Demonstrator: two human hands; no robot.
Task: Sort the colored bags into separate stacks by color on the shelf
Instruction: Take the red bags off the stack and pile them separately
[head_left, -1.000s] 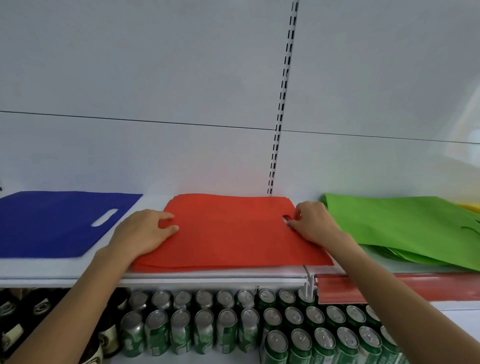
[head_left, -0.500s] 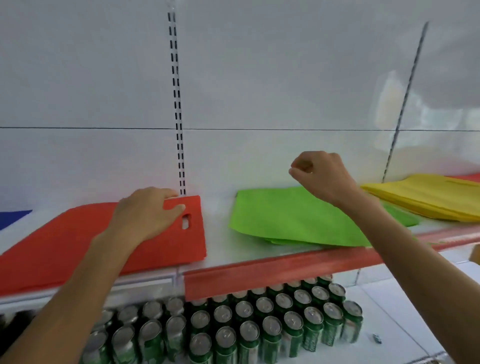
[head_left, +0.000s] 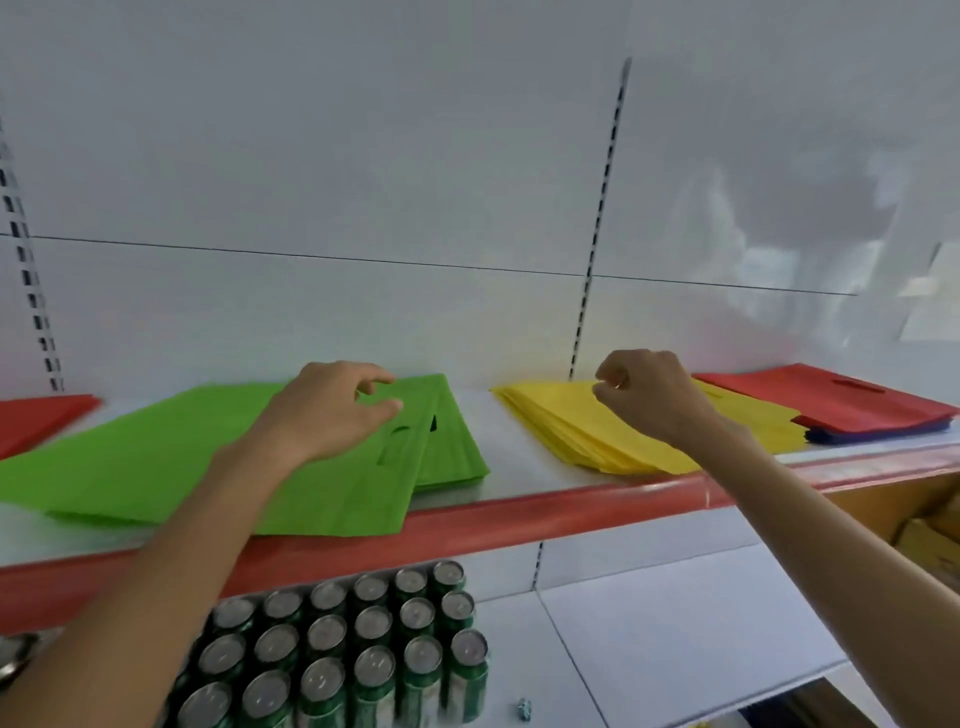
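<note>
Left hand (head_left: 332, 410) hovering over green stack (head_left: 156, 467), fingers loosely spread, gripping nothing; right hand (head_left: 649, 395) hanging above yellow stack (head_left: 571, 431), fingers curling in, nothing visible in them. Green bags lying flat, thin, matte, top ones sitting askew (handle slots not lining up). Yellow stack sitting neater, fanning slightly. Far right: red bag (head_left: 831, 405) lying on blue bags (head_left: 883, 434), overlapping yellow edge, likely awaiting sorting. Another red stack (head_left: 41, 415) showing at left end of shelf (head_left: 519, 509). Judging task well advanced, not finished

Your left hand (head_left: 332, 410) spreads loosely over the green bags (head_left: 156, 467); your right hand (head_left: 644, 395), fingers curled, hangs above the yellow stack (head_left: 571, 431) on the shelf (head_left: 519, 512).
</note>
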